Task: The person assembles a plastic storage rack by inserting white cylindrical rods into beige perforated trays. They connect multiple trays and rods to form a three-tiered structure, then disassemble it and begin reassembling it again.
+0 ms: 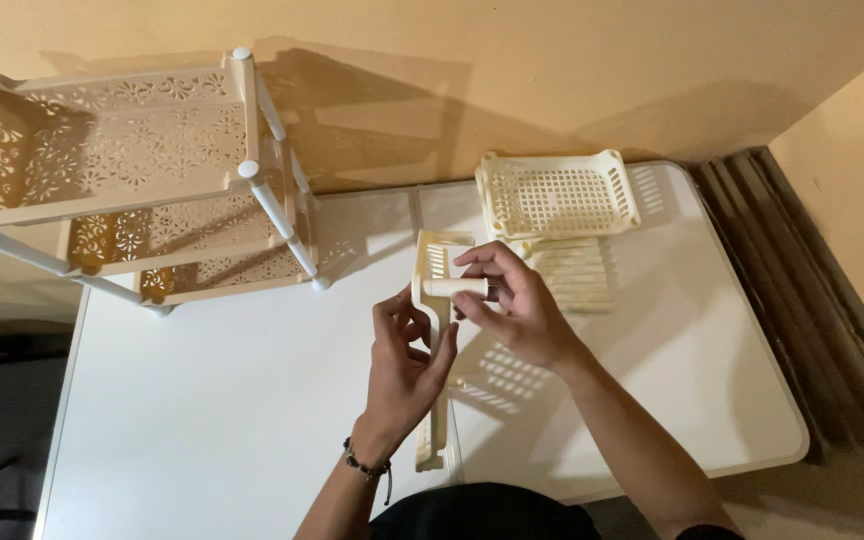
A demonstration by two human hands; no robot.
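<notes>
While both hands work above the middle of the white bench [202,420], the left hand [404,362] is closed around the long cream plastic shelf panel [436,300], its fingers curled about the panel's edge and the thumb pressed against its near face. The panel stands on edge and tilted, its upper slotted end raised between the two hands and its lower end reaching down toward the near edge of the bench, just beside the left wrist, which wears a dark beaded bracelet [366,467]. The right hand [512,305] is clamped on a short white plastic tube [455,287], pinched between thumb and fingertips and held crosswise against the panel near its upper end, touching it. Behind the hands, toward the wall, a cream perforated basket tray [556,193] lies flat on the bench, and just in front of it another slatted cream panel [572,272] lies flat, partly hidden by the right hand. At the far left corner stands an assembled cream rack [112,160] of three tiers with pierced floral sides and white posts, leaning out past the bench edge. A dark ribbed panel [802,300] runs along the right side of the bench.
</notes>
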